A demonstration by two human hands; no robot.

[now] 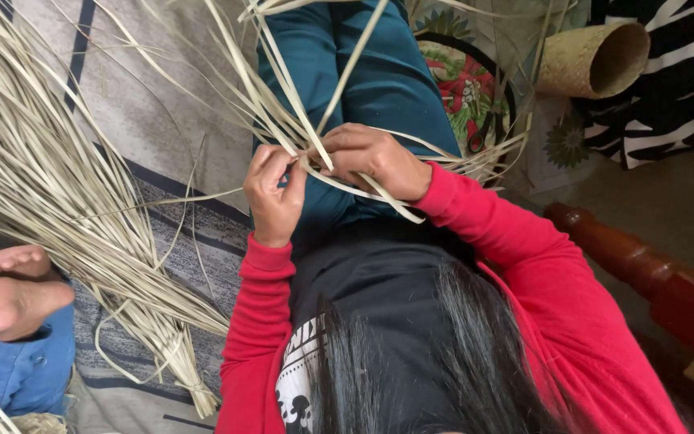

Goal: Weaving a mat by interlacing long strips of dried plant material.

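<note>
Pinching together at the centre of the frame, the left hand and right hand are being held just above the lap, over teal trousers. The left hand is being kept upright, wrist bent back, its fingers curled nearly shut with thumb and fingertips closed on thin pale strips. The right hand is being laid palm down, knuckles toward the upper frame, its fingers folded in and clamped on the same strips just beside the left thumb; the two hands are touching or almost touching there. One strip is being trailed out under the right hand toward the lower right of centre. Both forearms are being drawn in from the lower frame in red sleeves, elbows apart, wrists converging.

The strips are fanning up from the pinch toward the top centre. A big bundle of the same material is being spread across the left of the frame on a grey mat. At the lower left, another person's bare feet are being rested near the bundle. A woven tube is lying at the upper right, and a turned wooden post is showing at the right edge.
</note>
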